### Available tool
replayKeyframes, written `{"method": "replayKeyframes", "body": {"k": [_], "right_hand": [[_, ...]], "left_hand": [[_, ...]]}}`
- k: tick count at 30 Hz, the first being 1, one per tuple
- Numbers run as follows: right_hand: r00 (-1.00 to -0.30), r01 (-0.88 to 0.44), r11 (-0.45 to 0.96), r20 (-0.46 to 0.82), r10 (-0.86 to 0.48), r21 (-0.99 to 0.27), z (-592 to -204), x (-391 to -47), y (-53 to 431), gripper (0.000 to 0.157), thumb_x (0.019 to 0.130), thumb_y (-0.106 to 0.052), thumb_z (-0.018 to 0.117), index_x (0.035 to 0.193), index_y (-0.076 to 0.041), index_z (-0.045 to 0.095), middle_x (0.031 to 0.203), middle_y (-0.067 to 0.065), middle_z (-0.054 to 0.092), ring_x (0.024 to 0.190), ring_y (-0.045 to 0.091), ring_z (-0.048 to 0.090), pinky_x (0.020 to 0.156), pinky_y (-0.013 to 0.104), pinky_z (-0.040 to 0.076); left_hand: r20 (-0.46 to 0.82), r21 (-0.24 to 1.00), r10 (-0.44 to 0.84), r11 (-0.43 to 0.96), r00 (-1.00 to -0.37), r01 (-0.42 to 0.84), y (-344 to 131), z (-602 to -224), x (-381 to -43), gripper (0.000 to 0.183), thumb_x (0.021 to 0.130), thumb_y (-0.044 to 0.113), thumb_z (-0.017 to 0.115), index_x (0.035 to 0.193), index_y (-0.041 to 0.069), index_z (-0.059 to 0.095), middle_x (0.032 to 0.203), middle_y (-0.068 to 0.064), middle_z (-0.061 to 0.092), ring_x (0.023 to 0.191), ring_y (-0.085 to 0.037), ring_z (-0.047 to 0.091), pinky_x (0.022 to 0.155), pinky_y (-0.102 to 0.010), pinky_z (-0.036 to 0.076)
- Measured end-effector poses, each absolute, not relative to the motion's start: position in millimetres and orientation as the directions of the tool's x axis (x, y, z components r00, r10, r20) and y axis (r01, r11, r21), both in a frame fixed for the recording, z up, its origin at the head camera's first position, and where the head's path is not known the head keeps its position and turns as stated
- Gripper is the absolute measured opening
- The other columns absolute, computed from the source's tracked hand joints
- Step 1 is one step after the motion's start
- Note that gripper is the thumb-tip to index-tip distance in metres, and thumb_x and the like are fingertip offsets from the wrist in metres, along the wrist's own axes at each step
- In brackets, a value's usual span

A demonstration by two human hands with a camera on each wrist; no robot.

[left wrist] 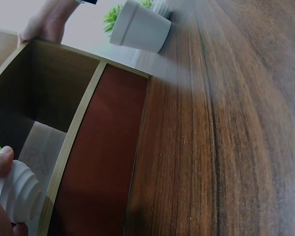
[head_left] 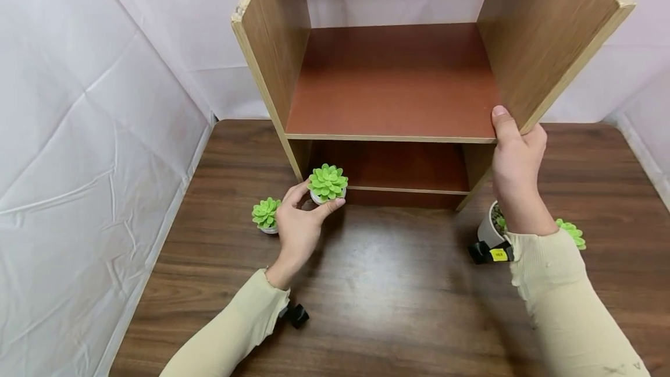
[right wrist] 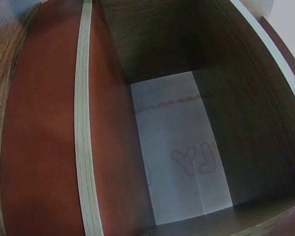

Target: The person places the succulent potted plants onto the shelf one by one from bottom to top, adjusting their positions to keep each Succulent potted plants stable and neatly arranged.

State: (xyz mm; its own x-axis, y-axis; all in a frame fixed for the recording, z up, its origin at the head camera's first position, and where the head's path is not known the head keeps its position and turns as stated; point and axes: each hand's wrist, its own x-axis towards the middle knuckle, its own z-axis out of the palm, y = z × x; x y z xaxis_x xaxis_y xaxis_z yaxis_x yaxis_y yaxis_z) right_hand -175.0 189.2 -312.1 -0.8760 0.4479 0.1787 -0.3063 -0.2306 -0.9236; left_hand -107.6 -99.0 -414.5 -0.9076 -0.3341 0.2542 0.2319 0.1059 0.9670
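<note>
My left hand [head_left: 300,227] pinches a small artificial succulent [head_left: 328,182] by its white pot between thumb and fingers. The plant is in front of the lower compartment of a wooden shelf [head_left: 392,83]. In the left wrist view its ridged white pot [left wrist: 20,191] is beside the shelf's opening. My right hand [head_left: 517,170] grips the front edge of the shelf's right side panel, with the thumb on the inner side near the middle board. The right wrist view takes in the lower compartment [right wrist: 182,147] but not the hand's fingers.
Another small succulent [head_left: 266,214] stands on the brown table [head_left: 377,307], left of my left hand. A white pot [head_left: 489,228] and a green succulent [head_left: 572,233] are partly hidden by my right wrist. White sheeting [head_left: 78,150] lines the left side and back.
</note>
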Motion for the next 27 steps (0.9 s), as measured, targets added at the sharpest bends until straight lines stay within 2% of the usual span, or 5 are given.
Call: {"method": "replayKeyframes", "body": {"k": [3,10,17,21,27], "right_hand": [[-0.877,-0.302,-0.228,0.176,0.447,-0.926,-313.8,-172.8,190.0,0.02,0.095,-0.012,0.065,0.11,0.0,0.067,0.1,0.011,0.067,0.095,0.021,0.061,0.085,0.025,0.043],[-0.872,-0.316,-0.214,0.194,0.45,-0.924,-314.4,-173.3,191.0,0.018,0.094,-0.014,0.066,0.107,-0.001,0.068,0.094,0.009,0.068,0.09,0.019,0.062,0.083,0.025,0.043],[-0.873,-0.325,-0.199,0.213,0.438,-0.924,-316.3,-177.2,190.8,0.018,0.094,-0.014,0.066,0.106,-0.001,0.069,0.093,0.008,0.069,0.09,0.018,0.063,0.084,0.025,0.043],[-0.872,-0.314,-0.178,0.208,0.444,-0.933,-316.6,-178.5,191.6,0.018,0.094,-0.015,0.066,0.106,-0.001,0.069,0.092,0.007,0.069,0.089,0.018,0.062,0.083,0.025,0.043],[-0.875,-0.279,-0.15,0.187,0.447,-0.948,-317.7,-177.4,193.9,0.024,0.095,-0.019,0.065,0.112,-0.002,0.067,0.096,0.008,0.068,0.093,0.019,0.062,0.084,0.025,0.043]], "left_hand": [[0.25,0.968,-0.339,0.104,-0.907,0.228,-97.3,-414.8,-107.1,0.054,0.064,0.011,0.093,0.115,0.009,0.074,0.112,-0.005,0.065,0.101,-0.022,0.063,0.084,-0.035,0.052],[0.275,0.961,-0.342,0.13,-0.899,0.245,-93.2,-414.0,-112.9,0.054,0.067,0.016,0.093,0.117,0.013,0.074,0.119,-0.002,0.065,0.104,-0.022,0.063,0.086,-0.041,0.05],[0.273,0.961,-0.354,0.151,-0.895,0.234,-92.4,-423.2,-121.8,0.056,0.067,0.02,0.092,0.12,0.015,0.073,0.122,-0.002,0.065,0.108,-0.017,0.062,0.086,-0.034,0.05],[0.222,0.974,-0.363,0.112,-0.905,0.194,-91.4,-415.5,-119.0,0.063,0.067,0.019,0.093,0.125,0.012,0.069,0.118,-0.001,0.067,0.1,-0.02,0.064,0.083,-0.036,0.05],[0.174,0.985,-0.363,0.057,-0.916,0.165,-85.4,-398.4,-114.4,0.059,0.068,0.001,0.089,0.123,0.001,0.066,0.115,-0.011,0.068,0.1,-0.024,0.064,0.078,-0.023,0.049]]}}
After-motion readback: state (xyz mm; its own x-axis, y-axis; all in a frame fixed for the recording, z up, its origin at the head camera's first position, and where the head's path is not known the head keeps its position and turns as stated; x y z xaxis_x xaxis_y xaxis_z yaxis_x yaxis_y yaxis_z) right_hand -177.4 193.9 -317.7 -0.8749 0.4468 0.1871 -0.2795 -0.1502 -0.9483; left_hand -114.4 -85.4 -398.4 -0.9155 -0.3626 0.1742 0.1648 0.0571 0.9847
